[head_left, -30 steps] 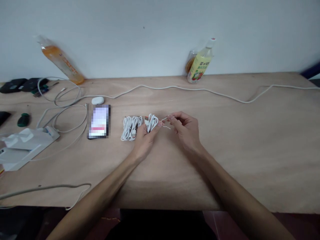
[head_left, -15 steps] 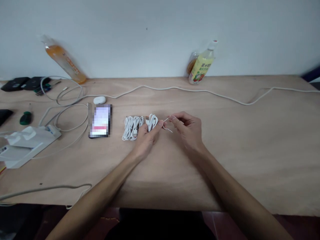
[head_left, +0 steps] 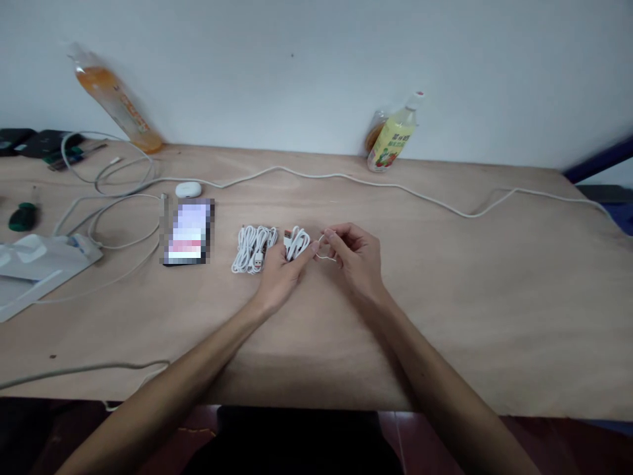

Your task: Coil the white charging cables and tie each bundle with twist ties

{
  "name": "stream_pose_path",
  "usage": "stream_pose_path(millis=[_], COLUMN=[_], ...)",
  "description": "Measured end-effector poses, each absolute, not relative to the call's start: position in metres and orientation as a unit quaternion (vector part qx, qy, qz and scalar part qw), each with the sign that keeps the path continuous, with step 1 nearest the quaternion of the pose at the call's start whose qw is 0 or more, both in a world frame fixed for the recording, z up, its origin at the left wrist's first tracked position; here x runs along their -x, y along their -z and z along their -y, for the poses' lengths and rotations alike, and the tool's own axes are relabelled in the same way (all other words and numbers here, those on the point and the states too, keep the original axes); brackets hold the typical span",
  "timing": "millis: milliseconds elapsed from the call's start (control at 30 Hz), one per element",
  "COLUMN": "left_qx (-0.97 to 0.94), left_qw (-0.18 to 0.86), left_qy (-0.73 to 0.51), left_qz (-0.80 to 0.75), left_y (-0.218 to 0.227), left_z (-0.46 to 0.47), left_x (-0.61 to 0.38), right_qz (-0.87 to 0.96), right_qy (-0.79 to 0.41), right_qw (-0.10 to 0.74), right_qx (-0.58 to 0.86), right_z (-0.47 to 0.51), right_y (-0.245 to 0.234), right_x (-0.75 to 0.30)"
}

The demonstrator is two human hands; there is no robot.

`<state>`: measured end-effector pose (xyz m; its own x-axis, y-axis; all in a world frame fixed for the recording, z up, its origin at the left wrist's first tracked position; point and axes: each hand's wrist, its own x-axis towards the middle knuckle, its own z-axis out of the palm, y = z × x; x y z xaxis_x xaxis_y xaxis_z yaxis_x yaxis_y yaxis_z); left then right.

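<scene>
My left hand point(head_left: 281, 272) is closed on a coiled white USB cable point(head_left: 297, 243), whose plug with an orange tongue points up and left. From the right side of that coil a thin white tie point(head_left: 326, 257) sticks out in a loop. My right hand point(head_left: 357, 257) pinches the tie's end between thumb and fingertips, just right of the left thumb. Close by on the left lie more coiled white cables point(head_left: 244, 249), side by side on the table; the left hand partly covers their edge.
A phone point(head_left: 188, 231) and a white earbud case point(head_left: 188, 190) lie left of the coils. Behind, a long white cord point(head_left: 341, 175) crosses the wooden table point(head_left: 494, 297). An orange-drink bottle point(head_left: 119, 105) and a yellow bottle point(head_left: 393, 140) lean against the wall. A green screwdriver point(head_left: 24, 216) is far left.
The camera view has shifted a little. My right hand has come slightly closer to my left, and the tie between them now bows into a loop instead of running straight.
</scene>
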<state>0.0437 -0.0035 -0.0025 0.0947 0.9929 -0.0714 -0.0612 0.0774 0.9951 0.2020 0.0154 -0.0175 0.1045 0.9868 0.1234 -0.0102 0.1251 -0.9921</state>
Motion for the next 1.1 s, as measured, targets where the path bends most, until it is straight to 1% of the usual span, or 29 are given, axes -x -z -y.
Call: stream_pose_path(millis=[167, 500, 733, 833, 933, 1100], left_qx=[-0.464, -0.434, -0.348, -0.323, -0.319, -0.329], left_qw=[0.597, 0.583, 0.621, 0.628, 0.628, 0.625], left_qy=[-0.474, -0.489, -0.511, -0.511, -0.506, -0.503], left_qz=[-0.452, -0.483, -0.483, -0.490, -0.498, -0.497], left_y=[0.007, 0.022, 0.007, 0.002, 0.003, 0.008], left_z=[0.004, 0.003, 0.006, 0.005, 0.004, 0.002], left_x=[-0.047, -0.051, -0.058, -0.059, -0.059, -0.058], right_qz=[0.499, 0.547, 0.595, 0.604, 0.609, 0.593], right_qy=[-0.438, -0.369, -0.285, -0.262, -0.245, -0.222], right_qw=[0.549, 0.517, 0.436, 0.419, 0.418, 0.445], right_qx=[0.508, 0.546, 0.612, 0.625, 0.628, 0.634], right_z=[-0.017, -0.019, -0.021, -0.022, -0.022, -0.023], right_y=[0.017, 0.022, 0.027, 0.029, 0.031, 0.036], right_x=[-0.205, -0.210, -0.216, -0.218, -0.219, -0.220])
